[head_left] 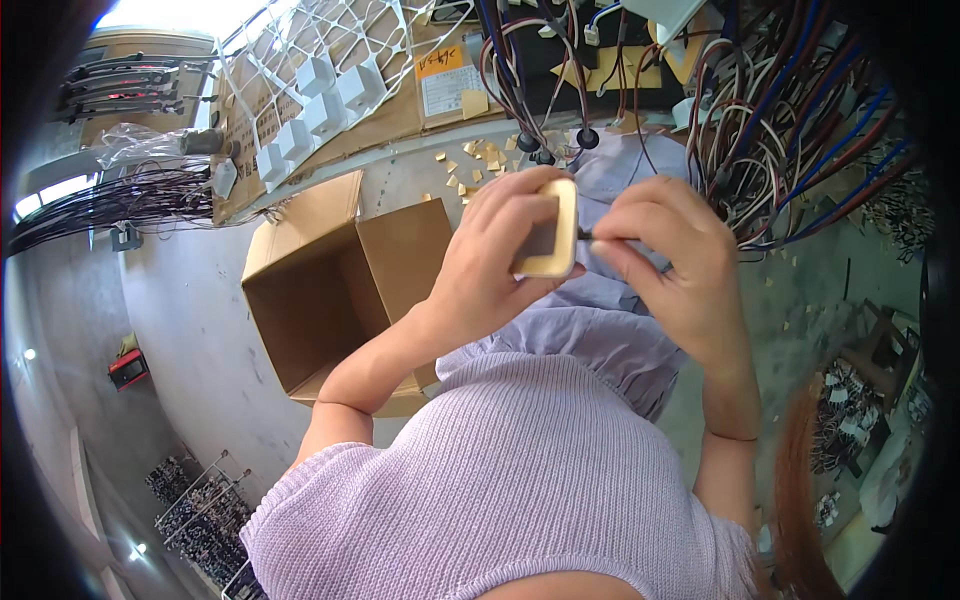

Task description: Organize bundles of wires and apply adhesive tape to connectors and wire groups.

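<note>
My left hand point(482, 245) is wrapped round a small rounded-rectangular housing point(566, 228). It has a pale yellow rim, a white outer wall and a grey, hollow-looking inside. My left fingers partly cover its opening. At its right side a short, thin dark piece point(585, 236) sticks out, and the thumb and fingers of my right hand point(672, 250) pinch its outer end. I cannot tell whether it is a cable end or a pin. Both hands are held up in front of my body, above the lavender-grey cloth on my lap point(610, 300).
An open cardboard box point(320, 300) stands at the left. On the bench beyond, white box-shaped housings point(325, 110) lie in netting. Bundles of wires point(760, 130) hang at the upper right, with dark cables point(110, 205) at the left. Yellow scraps point(470, 165) litter the floor.
</note>
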`<state>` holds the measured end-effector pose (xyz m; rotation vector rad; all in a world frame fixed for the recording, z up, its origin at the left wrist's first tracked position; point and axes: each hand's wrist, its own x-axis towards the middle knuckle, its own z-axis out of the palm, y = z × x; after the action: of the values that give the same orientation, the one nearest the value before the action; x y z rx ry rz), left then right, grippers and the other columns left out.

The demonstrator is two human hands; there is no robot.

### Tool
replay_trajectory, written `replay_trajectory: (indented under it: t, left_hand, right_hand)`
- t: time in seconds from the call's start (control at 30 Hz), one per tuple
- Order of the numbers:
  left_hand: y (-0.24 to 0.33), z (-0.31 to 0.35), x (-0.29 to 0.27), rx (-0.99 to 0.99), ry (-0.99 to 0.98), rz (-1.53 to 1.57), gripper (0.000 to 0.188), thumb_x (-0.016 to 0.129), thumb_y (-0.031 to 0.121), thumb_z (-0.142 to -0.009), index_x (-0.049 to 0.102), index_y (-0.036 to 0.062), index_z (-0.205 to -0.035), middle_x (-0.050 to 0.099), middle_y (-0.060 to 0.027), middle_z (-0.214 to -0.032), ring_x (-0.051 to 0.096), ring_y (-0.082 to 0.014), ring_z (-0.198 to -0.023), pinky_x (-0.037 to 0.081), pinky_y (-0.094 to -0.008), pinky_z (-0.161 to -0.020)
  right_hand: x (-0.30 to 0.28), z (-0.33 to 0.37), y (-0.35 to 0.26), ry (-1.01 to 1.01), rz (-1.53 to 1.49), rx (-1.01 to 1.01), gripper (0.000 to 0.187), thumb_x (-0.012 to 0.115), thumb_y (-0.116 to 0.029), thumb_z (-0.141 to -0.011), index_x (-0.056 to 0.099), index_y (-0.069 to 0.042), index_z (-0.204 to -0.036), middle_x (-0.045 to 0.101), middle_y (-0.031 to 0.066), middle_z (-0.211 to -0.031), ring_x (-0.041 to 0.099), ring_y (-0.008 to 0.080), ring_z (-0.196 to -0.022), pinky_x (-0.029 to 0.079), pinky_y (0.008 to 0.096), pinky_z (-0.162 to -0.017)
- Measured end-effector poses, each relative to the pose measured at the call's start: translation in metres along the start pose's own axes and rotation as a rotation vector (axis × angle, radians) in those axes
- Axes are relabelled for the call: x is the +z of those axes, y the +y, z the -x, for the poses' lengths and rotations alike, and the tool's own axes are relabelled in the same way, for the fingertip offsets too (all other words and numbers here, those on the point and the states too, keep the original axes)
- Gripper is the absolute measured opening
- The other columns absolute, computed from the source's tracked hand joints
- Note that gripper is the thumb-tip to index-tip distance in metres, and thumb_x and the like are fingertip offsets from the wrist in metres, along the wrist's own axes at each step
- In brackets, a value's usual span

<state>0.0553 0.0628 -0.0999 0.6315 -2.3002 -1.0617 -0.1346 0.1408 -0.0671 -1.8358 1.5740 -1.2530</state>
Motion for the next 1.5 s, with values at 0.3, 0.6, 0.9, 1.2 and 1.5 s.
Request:
replay_trajectory:
  t: [0.3, 0.6, 0.9, 1.2, 1.5]
  left_hand:
    - [-0.001, 0.002, 0.004, 0.135, 0.03, -0.176, 0.048, 0.077, 0.007, -0.061, 0.054, 0.0059, -0.103, 0.052, -0.0122, -0.124, 0.051, -0.0325, -0.115, 0.034, -0.0518, -0.105]
    - [0.006, 0.006, -0.005, -0.224, -0.229, 0.387, 0.03, 0.056, 0.007, -0.085, 0.052, -0.0021, -0.113, 0.036, -0.0181, -0.141, 0.045, -0.0317, -0.123, 0.039, -0.038, -0.101]
    - [-0.019, 0.017, 0.001, -0.213, -0.242, 0.232, 0.024, 0.056, -0.004, -0.083, 0.054, -0.0024, -0.107, 0.035, -0.0196, -0.14, 0.044, -0.0345, -0.123, 0.04, -0.0386, -0.097]
    - [0.002, 0.015, -0.002, -0.047, 0.039, -0.626, 0.013, 0.058, 0.007, -0.081, 0.055, 0.0056, -0.094, 0.042, -0.0138, -0.127, 0.038, -0.0327, -0.123, 0.027, -0.0514, -0.104]
    - [0.02, 0.006, -0.012, -0.335, -0.082, 0.347, 0.009, 0.054, -0.003, -0.091, 0.059, -0.0021, -0.099, 0.059, -0.0069, -0.083, 0.06, -0.0107, -0.071, 0.049, -0.0223, -0.061]
  right_hand:
    - [0.007, 0.005, 0.006, -0.049, -0.344, 0.36, 0.013, 0.07, 0.002, -0.075, 0.064, -0.001, -0.086, 0.06, 0.0061, -0.079, 0.058, 0.0137, -0.068, 0.046, 0.0268, -0.059]
    - [0.02, 0.026, 0.018, 0.036, -0.186, 0.242, 0.013, 0.063, 0.001, -0.081, 0.061, -0.002, -0.094, 0.063, 0.0124, -0.081, 0.063, 0.0286, -0.07, 0.05, 0.0355, -0.061]
    - [0.044, 0.035, 0.011, -0.004, -0.127, 0.171, 0.029, 0.07, -0.011, -0.08, 0.055, -0.005, -0.105, 0.063, 0.0121, -0.092, 0.064, 0.0313, -0.073, 0.051, 0.0397, -0.063]
    - [0.032, 0.029, 0.023, -0.077, 0.067, 0.176, 0.062, 0.076, -0.006, -0.067, 0.051, -0.004, -0.124, 0.055, 0.0155, -0.116, 0.057, 0.0348, -0.105, 0.048, 0.0405, -0.087]
    - [0.045, 0.026, 0.006, -0.024, -0.383, 0.319, 0.029, 0.071, -0.011, -0.081, 0.057, -0.001, -0.105, 0.063, 0.011, -0.088, 0.064, 0.0207, -0.079, 0.051, 0.0278, -0.072]
